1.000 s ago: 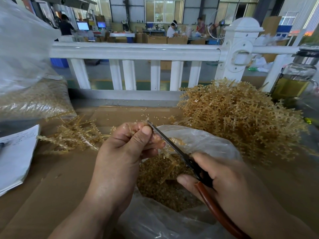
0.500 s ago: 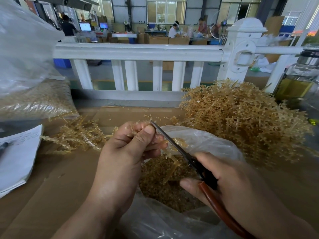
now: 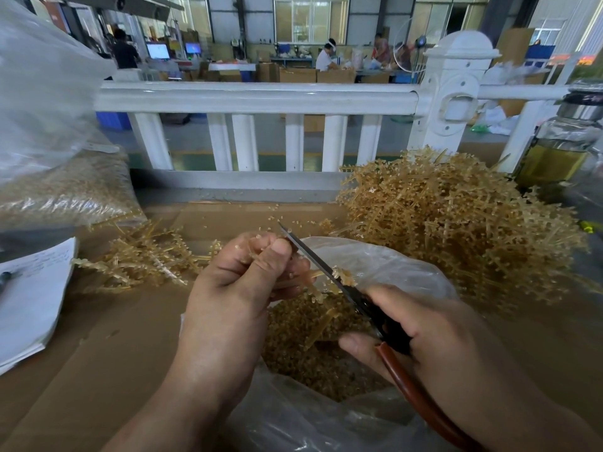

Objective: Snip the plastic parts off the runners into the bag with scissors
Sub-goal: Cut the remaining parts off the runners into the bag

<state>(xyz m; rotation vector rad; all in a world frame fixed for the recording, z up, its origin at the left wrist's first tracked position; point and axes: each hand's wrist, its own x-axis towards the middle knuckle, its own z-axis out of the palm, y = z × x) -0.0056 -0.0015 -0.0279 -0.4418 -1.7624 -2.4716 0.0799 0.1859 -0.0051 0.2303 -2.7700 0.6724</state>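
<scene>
Runners sit uncut in a big pile at the right, so lots looks left to do. The bag in the middle holds many cut parts. The left hand grips one runner over the bag. The right hand holds the scissors, blades at it.

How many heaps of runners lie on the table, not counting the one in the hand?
2. A large heap lies on the right, beyond the open bag; a smaller heap lies on the left, near the paper sheets. Others may be hidden.
</scene>
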